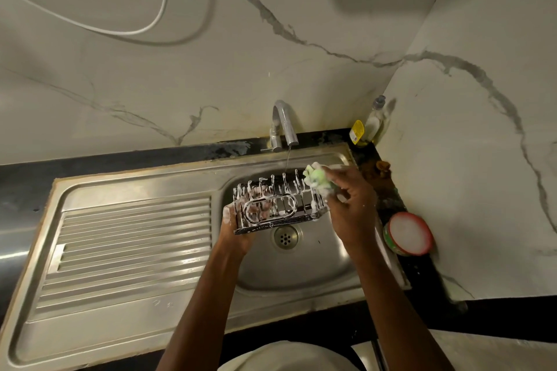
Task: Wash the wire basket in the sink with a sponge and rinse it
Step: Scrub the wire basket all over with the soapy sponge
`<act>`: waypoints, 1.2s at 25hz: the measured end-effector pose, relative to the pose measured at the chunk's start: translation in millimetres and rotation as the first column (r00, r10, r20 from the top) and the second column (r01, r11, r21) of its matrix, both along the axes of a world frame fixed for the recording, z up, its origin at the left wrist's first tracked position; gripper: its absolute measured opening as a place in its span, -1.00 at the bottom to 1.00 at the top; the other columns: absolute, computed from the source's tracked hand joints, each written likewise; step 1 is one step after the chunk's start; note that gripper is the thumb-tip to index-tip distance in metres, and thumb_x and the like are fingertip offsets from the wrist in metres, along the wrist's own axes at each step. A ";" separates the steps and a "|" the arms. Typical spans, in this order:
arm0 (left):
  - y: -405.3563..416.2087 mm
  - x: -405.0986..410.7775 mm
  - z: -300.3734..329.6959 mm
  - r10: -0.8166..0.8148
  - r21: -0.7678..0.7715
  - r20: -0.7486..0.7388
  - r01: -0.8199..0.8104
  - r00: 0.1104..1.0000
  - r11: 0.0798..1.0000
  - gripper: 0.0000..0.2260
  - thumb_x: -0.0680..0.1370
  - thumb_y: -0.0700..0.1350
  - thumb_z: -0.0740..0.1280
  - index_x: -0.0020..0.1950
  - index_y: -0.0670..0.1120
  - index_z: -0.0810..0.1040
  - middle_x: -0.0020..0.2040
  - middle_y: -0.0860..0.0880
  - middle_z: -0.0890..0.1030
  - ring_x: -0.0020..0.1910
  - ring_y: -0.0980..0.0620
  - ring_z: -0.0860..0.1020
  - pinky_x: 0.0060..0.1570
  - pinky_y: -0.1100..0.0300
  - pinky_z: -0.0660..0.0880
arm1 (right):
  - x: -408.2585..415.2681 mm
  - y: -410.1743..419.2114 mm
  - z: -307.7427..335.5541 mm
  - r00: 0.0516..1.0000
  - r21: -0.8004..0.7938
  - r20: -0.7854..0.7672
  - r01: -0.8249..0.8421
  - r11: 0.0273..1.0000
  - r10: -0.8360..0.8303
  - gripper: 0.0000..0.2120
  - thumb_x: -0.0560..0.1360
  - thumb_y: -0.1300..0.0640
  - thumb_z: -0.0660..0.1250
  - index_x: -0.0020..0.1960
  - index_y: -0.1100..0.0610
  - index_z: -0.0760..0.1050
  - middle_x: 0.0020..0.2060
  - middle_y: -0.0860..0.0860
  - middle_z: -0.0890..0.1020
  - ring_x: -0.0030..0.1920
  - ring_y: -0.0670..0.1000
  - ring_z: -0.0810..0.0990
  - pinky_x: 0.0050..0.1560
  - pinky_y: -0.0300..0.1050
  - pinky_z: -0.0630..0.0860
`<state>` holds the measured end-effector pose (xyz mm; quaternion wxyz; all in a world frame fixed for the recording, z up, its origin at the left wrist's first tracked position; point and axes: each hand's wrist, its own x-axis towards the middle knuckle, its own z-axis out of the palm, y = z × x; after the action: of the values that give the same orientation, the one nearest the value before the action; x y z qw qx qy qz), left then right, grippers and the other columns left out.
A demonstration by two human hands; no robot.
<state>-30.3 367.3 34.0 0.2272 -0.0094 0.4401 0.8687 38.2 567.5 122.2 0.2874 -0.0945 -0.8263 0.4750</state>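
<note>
Suds coat the wire basket (277, 206), which hangs over the sink (301, 268) bowl, just above the drain (285, 237), with the left hand (236, 230) gripping its near left corner from below. The right hand (351, 205) has its fingers curled round a foamy green sponge (316, 178), pressed to the basket's far right rim (a thin stream from the tap (284, 125) falls just left of it). A soap bottle (373, 123) stands in the back corner, and a red-rimmed tub (410, 233) sits on the counter right of the sink.

Soap bottle (373, 122) in corner, red-rimmed tub (410, 233) on counter w/ marble wall (211, 69).
</note>
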 end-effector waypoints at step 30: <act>-16.3 -10.3 6.7 -0.169 -0.433 -0.149 0.089 0.974 0.897 -0.33 0.26 -0.21 0.53 0.34 -0.24 0.45 0.16 -0.14 0.57 0.05 -0.04 0.60 -0.10 0.19 0.66 | -27.4 6.6 -8.0 0.722 -0.320 0.550 -0.282 0.904 0.420 -0.72 0.53 0.25 0.34 0.11 -0.09 0.57 0.10 -0.05 0.65 0.11 0.01 0.64 0.10 -0.07 0.57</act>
<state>-40.6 351.0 40.6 0.2357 0.0507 0.6365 0.7326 10.8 574.2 114.2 -0.1007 -0.1128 -0.8207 0.5510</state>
